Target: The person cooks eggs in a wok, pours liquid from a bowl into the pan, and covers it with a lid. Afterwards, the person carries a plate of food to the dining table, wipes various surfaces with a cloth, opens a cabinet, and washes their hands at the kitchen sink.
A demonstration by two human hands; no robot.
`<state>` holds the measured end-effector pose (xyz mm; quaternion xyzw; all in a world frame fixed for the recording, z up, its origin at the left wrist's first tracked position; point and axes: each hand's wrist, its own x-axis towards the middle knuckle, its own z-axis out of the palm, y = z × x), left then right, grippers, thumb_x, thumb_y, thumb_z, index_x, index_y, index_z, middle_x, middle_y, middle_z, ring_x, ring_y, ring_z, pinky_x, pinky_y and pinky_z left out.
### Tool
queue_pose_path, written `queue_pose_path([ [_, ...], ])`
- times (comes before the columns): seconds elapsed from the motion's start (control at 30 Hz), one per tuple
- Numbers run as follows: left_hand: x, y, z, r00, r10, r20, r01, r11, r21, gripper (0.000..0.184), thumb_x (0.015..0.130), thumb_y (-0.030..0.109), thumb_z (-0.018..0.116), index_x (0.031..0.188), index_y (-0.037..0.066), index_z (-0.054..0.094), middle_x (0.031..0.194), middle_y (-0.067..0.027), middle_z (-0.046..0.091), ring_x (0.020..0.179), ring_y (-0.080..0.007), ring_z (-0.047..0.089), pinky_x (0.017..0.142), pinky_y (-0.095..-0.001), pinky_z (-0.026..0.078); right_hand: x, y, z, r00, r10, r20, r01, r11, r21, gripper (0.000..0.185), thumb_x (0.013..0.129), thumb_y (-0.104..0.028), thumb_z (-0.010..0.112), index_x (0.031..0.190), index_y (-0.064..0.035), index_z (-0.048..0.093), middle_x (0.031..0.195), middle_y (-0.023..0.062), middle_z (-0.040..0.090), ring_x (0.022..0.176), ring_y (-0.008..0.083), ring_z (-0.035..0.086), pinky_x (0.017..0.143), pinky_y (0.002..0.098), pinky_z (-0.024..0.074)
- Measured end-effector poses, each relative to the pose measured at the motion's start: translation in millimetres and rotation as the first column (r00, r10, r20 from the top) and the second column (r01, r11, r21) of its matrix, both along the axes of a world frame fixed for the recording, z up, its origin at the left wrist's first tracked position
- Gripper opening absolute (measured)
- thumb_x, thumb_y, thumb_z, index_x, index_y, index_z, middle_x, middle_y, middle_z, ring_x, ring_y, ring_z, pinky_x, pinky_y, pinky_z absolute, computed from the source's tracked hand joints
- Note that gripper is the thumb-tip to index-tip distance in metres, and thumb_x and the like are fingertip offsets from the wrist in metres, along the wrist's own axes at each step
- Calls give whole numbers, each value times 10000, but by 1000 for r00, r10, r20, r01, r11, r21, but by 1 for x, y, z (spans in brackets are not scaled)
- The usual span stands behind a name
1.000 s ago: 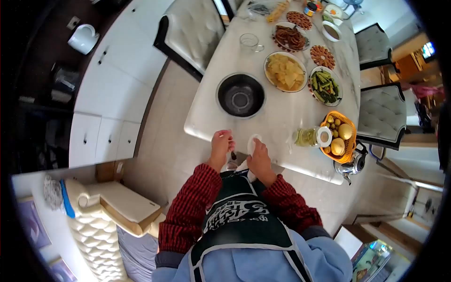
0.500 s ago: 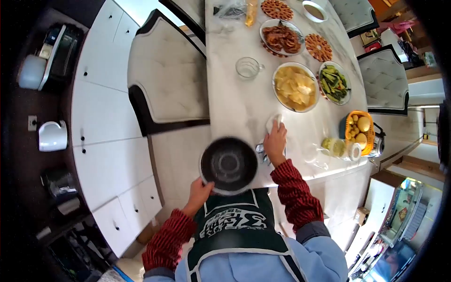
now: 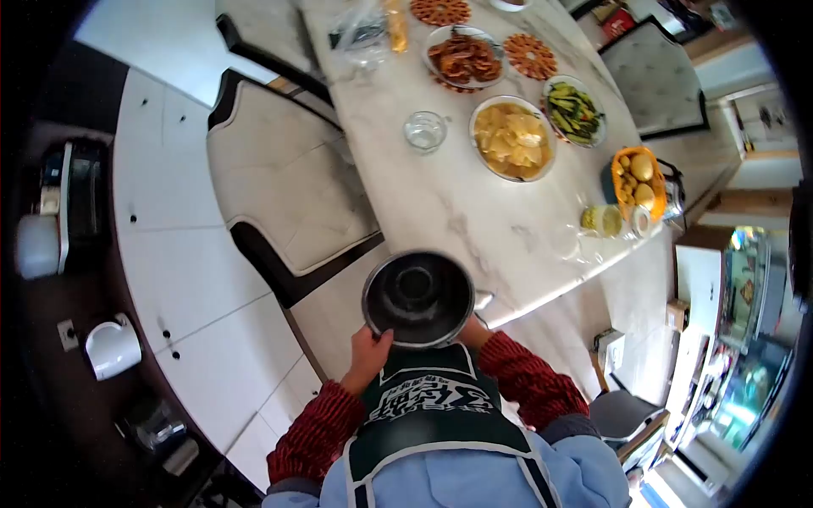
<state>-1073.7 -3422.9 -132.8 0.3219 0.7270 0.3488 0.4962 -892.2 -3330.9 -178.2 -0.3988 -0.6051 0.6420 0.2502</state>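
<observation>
A dark round pot [image 3: 417,296] with a pale rim is tilted over my apron at the table's near corner, its inside facing me. My left hand [image 3: 367,356] is closed on its near-left rim, thumb over the edge. My right hand [image 3: 475,332] is against the pot's right side, its fingers hidden behind the wall. A small whitish piece [image 3: 483,299] shows just above that hand; whether it is cloth or a handle I cannot make out.
The marble table [image 3: 440,216] holds a glass mug [image 3: 425,132], plates of potato slices [image 3: 511,140], browned meat [image 3: 464,59] and green vegetables [image 3: 575,112], a jar [image 3: 601,221] and an orange basket [image 3: 622,203]. A padded chair [image 3: 288,178] stands at the left.
My right hand has left the tabletop and come back to the pot's right side. The white cloth is gone from the table. The pot tilts more, and the view has turned.
</observation>
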Motion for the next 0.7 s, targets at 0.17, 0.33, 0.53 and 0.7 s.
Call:
queue_pose_path([
  [0.17,60,43,-38,854,107,509,-104,994,-34,182,742,63,515,867,-69,503,788,-105,561,631,-145,545,525,-253,486,143,-77,-23,767,-14,642,-217,935,280,422,532,41,516,907,-142,575,998,197,436,932,363,408,796,411,336],
  [0.33,112,61,-48,856,56,514,-36,998,-49,179,747,40,495,859,-97,469,818,-132,546,659,-178,559,555,-280,518,266,-154,2,486,-442,754,339,891,303,357,546,16,504,858,-131,595,911,157,455,900,317,421,781,370,359],
  [0.53,138,66,-49,897,10,442,4,1000,-31,198,780,158,487,765,-39,497,728,-96,545,587,-162,546,526,-267,490,321,-272,-5,406,-506,761,651,744,148,320,579,-29,510,861,-144,611,882,159,471,898,315,436,787,368,375],
  [0.7,148,43,-47,752,94,652,119,954,-275,288,786,418,460,750,132,447,643,23,474,604,-128,483,547,-283,391,357,-315,16,397,-421,815,699,715,29,298,616,-117,529,896,-185,607,913,119,483,949,284,434,800,352,383],
])
